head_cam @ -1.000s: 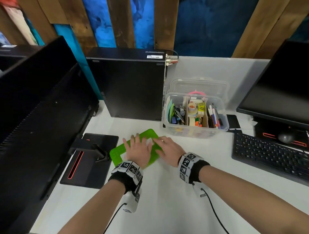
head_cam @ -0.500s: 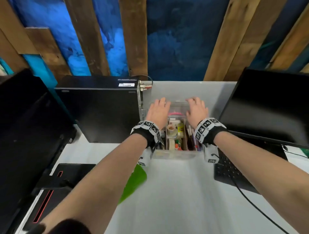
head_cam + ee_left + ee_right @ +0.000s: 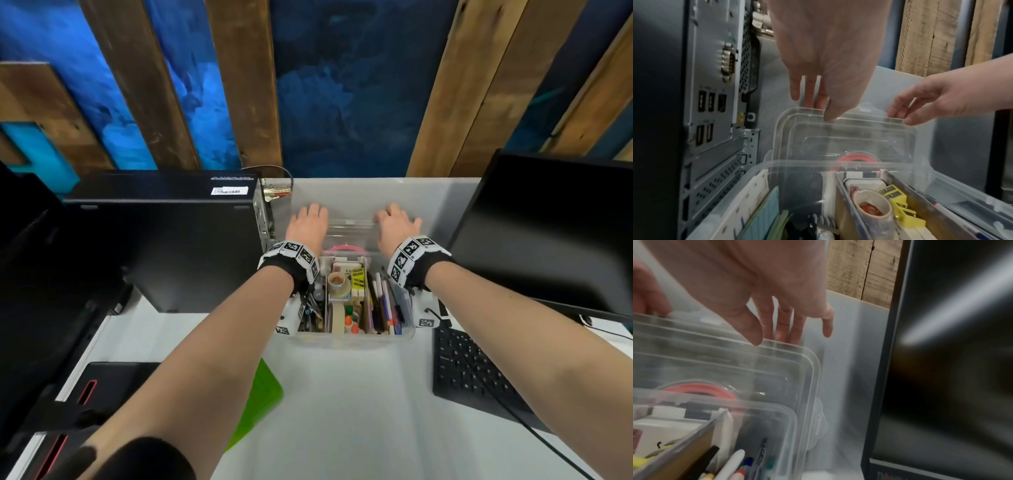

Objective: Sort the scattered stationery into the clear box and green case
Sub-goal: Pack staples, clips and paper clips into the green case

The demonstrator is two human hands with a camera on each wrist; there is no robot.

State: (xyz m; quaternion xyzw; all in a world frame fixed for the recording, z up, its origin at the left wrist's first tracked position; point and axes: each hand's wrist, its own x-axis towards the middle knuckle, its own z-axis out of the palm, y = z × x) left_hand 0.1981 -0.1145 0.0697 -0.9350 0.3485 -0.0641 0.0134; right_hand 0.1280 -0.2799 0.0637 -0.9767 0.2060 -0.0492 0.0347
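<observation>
The clear box (image 3: 349,337) stands mid-desk, full of sorted pens, tape rolls and clips. Its clear lid (image 3: 349,229) stands upright behind it. Both arms reach over the box. My left hand (image 3: 308,222) holds the lid's top edge near the left corner, thumb in front and fingers behind, as the left wrist view shows on the lid (image 3: 849,138). My right hand (image 3: 397,222) pinches the same edge near the right corner of the lid (image 3: 735,356). The green case (image 3: 260,404) lies flat near me, partly hidden under my left forearm.
A black computer tower (image 3: 164,240) stands close against the box's left side. A dark monitor (image 3: 548,233) and a keyboard (image 3: 472,370) fill the right. Another monitor (image 3: 34,274) and its stand base (image 3: 102,377) sit on the left. Wooden planks back the desk.
Both hands left the green case and reached over the clear box to the lid behind it. Their fingers now go over its top edge.
</observation>
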